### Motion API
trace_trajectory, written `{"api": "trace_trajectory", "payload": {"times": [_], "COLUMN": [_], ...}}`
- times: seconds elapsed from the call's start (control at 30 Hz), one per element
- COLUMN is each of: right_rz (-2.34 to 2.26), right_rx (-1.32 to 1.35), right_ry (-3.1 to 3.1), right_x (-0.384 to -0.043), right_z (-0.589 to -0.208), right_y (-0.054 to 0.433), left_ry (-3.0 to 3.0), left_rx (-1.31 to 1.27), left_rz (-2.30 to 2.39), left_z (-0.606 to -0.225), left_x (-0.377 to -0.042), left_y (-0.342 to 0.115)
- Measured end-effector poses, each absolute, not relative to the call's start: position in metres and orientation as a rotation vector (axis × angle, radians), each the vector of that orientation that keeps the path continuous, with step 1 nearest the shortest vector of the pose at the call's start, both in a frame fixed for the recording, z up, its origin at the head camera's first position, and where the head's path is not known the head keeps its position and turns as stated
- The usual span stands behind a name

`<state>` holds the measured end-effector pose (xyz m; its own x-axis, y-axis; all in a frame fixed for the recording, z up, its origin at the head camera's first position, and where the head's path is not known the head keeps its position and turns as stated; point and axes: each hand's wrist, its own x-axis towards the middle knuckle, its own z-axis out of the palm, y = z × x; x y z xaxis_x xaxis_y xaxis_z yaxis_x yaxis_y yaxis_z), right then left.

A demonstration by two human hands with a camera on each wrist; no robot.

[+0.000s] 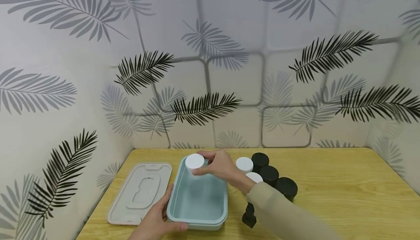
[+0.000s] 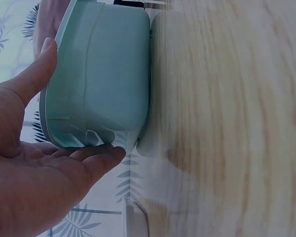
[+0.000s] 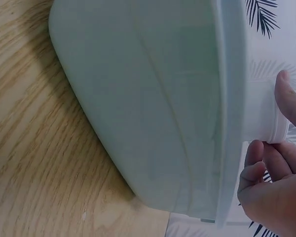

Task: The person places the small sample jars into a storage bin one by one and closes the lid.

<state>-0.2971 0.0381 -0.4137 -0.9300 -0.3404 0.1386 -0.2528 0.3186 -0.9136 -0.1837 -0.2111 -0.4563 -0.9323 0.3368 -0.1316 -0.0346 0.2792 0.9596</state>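
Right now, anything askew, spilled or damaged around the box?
Nothing stands out. The green box sits on the table, a pale lid lies flat beside it, and the right hand holds a white jar upright. No spill or damage shows.

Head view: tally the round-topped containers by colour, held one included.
White containers: 3 (1 held in the right hand, 2 on the table)
Black containers: 3 (all on the table)
Total: 6 in view; anything fully hidden behind the right sleeve can't be counted.
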Motion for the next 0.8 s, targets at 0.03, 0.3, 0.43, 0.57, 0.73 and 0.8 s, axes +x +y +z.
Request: {"api": "trace_trajectory", "payload": {"times": [0.03, 0.3, 0.43, 0.57, 0.73, 0.8], "right_rz": [-1.696, -1.661, -1.678, -1.711, -1.722, -1.732], "right_rx": [-0.563, -0.557, -0.518, -0.463, -0.401, -0.383], "right_ry": [2.489, 2.512, 2.492, 2.473, 2.417, 2.401], "right_x": [-0.298, -0.3, -0.3, -0.301, -0.303, -0.303], "right_z": [-0.415, -0.424, -0.427, -0.428, -0.43, -0.431], "right_y": [0.037, 0.026, 0.022, 0.02, 0.013, 0.011], "left_ry": [2.24, 2.25, 2.24, 2.232, 2.243, 2.237], "left_rx": [0.271, 0.259, 0.281, 0.29, 0.28, 0.278], "left_rz": [1.699, 1.694, 1.704, 1.707, 1.698, 1.703], "left_z": [-0.456, -0.456, -0.457, -0.457, -0.456, -0.456], "left_x": [-0.183, -0.183, -0.184, -0.184, -0.183, -0.183], "left_y": [-0.211, -0.21, -0.21, -0.209, -0.21, -0.21]}}
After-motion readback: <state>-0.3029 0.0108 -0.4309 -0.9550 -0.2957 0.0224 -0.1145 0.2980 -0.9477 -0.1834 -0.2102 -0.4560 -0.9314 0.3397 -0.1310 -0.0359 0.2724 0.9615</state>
